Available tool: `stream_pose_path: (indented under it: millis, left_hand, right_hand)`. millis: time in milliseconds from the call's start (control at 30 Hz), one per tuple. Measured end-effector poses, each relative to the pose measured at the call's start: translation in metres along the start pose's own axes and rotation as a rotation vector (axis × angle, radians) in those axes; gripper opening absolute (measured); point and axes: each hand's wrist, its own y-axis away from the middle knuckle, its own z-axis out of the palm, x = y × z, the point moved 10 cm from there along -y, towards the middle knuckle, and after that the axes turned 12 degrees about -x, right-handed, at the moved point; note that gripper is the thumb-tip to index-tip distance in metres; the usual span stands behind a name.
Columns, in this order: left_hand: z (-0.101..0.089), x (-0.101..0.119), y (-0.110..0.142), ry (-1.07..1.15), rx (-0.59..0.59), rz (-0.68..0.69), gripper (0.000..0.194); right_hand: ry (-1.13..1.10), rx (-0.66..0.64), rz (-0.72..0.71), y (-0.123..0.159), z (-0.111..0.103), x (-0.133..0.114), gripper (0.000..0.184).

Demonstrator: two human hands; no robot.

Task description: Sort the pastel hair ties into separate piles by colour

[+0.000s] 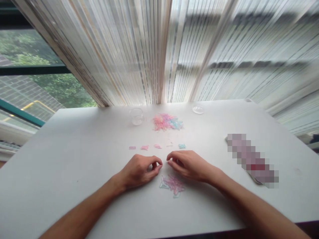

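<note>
My left hand [143, 170] is closed in a pinch, thumb and forefinger tips together over the table. Facing it across a narrow gap, my right hand [190, 165] is curled with its thumb and forefinger also brought together. Anything held in either pinch is too small to make out. Just below the fingertips lies a loose pile of pink, purple and pale blue paper clips [174, 185]. Beyond my hands runs a row of small groups: purple clips [132, 147], pink clips [145, 147], more pink clips [157, 146], whitish clips [169, 145] and turquoise clips [182, 146].
A bigger heap of mixed pastel clips [166, 122] lies farther back on the white table [74, 149]. Left of it stands a clear round container [137, 117]; to its right is a clear lid [198, 110]. A blurred-out oblong object [251, 161] lies at right. Striped curtains [139, 49] hang behind.
</note>
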Motion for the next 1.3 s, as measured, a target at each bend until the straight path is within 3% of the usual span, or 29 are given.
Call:
stream_pose_path:
  millis: [200,600,767,900,1300]
  left_hand:
    - [0.002,-0.003,0.000,0.049,-0.008,-0.016,0.009]
    - [0.004,-0.009,0.000,0.078,-0.010,-0.045,0.009]
    - [0.005,-0.012,0.000,0.083,-0.015,-0.079,0.013]
    - [0.005,-0.009,-0.001,0.063,-0.030,-0.067,0.012]
    - [0.008,-0.007,-0.003,0.027,-0.063,-0.063,0.010]
  right_hand:
    - [-0.030,0.066,-0.135,0.001,0.006,-0.008,0.012]
    - [-0.080,0.110,-0.130,0.000,0.004,-0.004,0.009]
    - [0.045,0.287,-0.165,0.007,-0.018,-0.002,0.011]
    - [0.242,0.454,-0.109,0.014,-0.042,0.005,0.012]
    - [0.310,0.486,-0.035,0.001,-0.040,0.021,0.009]
